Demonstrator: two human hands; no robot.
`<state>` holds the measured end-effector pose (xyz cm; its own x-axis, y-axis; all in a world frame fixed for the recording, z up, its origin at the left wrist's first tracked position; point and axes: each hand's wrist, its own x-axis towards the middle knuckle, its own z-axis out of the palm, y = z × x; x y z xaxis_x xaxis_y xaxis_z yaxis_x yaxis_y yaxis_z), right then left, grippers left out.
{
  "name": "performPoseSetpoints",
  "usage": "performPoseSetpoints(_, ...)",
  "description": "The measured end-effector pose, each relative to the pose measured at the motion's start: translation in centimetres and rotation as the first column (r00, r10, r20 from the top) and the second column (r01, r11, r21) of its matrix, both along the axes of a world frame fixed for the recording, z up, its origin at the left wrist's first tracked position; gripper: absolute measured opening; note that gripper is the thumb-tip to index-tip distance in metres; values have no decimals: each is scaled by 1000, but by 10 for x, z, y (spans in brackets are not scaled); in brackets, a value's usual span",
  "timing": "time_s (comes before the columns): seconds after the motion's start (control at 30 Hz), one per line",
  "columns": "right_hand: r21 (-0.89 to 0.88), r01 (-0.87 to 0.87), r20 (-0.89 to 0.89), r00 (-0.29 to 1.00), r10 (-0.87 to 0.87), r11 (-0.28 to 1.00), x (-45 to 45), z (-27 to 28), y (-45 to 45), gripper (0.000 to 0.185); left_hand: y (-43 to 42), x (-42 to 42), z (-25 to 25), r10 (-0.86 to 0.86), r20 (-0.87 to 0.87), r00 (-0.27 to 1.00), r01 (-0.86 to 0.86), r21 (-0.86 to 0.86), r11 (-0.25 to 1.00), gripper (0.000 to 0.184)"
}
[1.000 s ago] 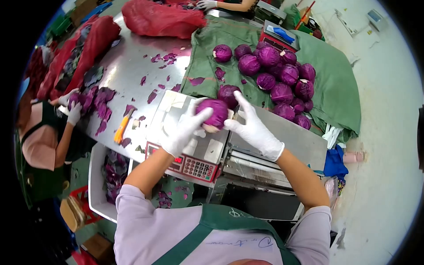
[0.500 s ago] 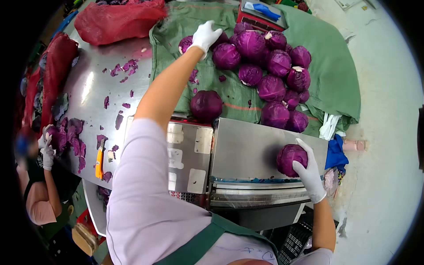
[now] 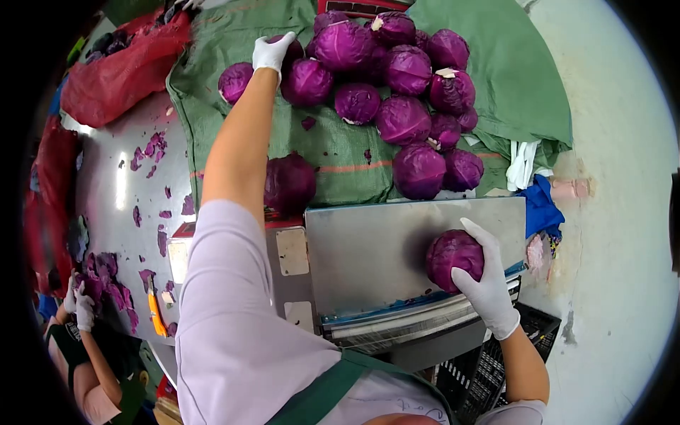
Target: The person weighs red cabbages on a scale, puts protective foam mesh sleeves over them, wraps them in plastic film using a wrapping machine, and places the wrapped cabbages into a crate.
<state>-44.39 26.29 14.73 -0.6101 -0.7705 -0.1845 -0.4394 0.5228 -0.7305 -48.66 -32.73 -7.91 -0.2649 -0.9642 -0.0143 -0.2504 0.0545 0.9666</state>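
My gloved right hand [image 3: 489, 287] is closed around the side of a red cabbage [image 3: 453, 261], holding it at the steel plate [image 3: 361, 241] in front of me. Stretched far forward, my gloved left hand [image 3: 273, 53] grips another red cabbage [image 3: 294, 51], partly hidden by the hand, at the left of the pile. Beside that hand lies a loose red cabbage [image 3: 235, 81]. Several more red cabbages [image 3: 404, 119] are heaped on the green sack cloth [image 3: 340, 170]. One large darker cabbage [image 3: 290, 183] sits apart, close to my left forearm.
An orange utility knife [image 3: 156, 312] and purple leaf scraps [image 3: 150, 149] lie on the metal table [image 3: 113, 212] at left. Red mesh sacks [image 3: 127, 74] stand beyond. A co-worker's gloved hands [image 3: 81, 301] handle leaves. Blue cloth [image 3: 542, 205] hangs at right.
The view has shifted, with the pile now lower left to right and higher in frame. My left hand has closed on a cabbage at the pile's left; my right hand keeps its cabbage.
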Motion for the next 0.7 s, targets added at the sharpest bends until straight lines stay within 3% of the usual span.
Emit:
performPoseSetpoints(0.03, -6, 12, -10, 1000, -12, 1000, 3, 2, -1, 70, 15, 13, 37, 92, -273, 957, -58, 130, 990, 89)
performPoseSetpoints(0.07, -6, 9, -15, 1000, -9, 1000, 5, 3, -2, 69, 42, 39, 84, 23, -417, 908, 68, 202, 977, 82)
performPoseSetpoints(0.13, -52, 48, 63, 997, -45, 997, 3, -1, -2, 68, 65, 84, 126, -142, -485, 863, 210, 89, 974, 70)
performPoseSetpoints(0.2, -62, 19, 14, 1000, -18, 998, 3, -2, 0, 66, 109, 125, 175, -205, -510, 835, 308, 126, 943, 57)
performPoseSetpoints(0.3, -103, -10, -8, 1000, 9, 995, -2, -11, 3, 64, 158, 216, 194, -388, -361, 848, 467, 161, 870, 46)
performPoseSetpoints(0.33, -115, -32, 12, 999, 33, 993, -3, -8, 0, 64, 204, 277, 190, -488, -231, 842, 512, 56, 857, 45)
performPoseSetpoints(0.4, -124, -77, -59, 996, 70, 989, -9, -16, 3, 63, 237, 310, 203, -498, -207, 842, 531, 153, 834, 48)
performPoseSetpoints(0.47, -126, -37, 28, 999, 41, 991, -1, -9, -3, 61, 291, 375, 190, -513, 170, 842, 510, 61, 858, 53)
performPoseSetpoints(0.5, -114, -114, -99, 990, 103, 987, -10, -17, 1, 59, 294, 375, 182, -490, -37, 871, 491, 114, 864, 59)
performPoseSetpoints(0.53, -106, -83, -39, 996, 80, 991, -10, -15, -1, 56, 321, 394, 170, -442, 99, 892, 449, -70, 891, 63)
performPoseSetpoints(0.6, -128, -138, -82, 988, 128, 982, -18, -24, 0, 55, 332, 403, 168, -444, 118, 888, 438, 73, 896, 67)
performPoseSetpoints(0.63, -121, -119, -49, 992, 113, 986, -19, -25, -1, 54, 344, 410, 155, -404, 344, 847, 497, -244, 833, 72)
performPoseSetpoints(0.7, -113, -101, -35, 995, 97, 988, -18, -25, -5, 57, 338, 408, 148, -432, 346, 833, 537, -320, 781, 82)
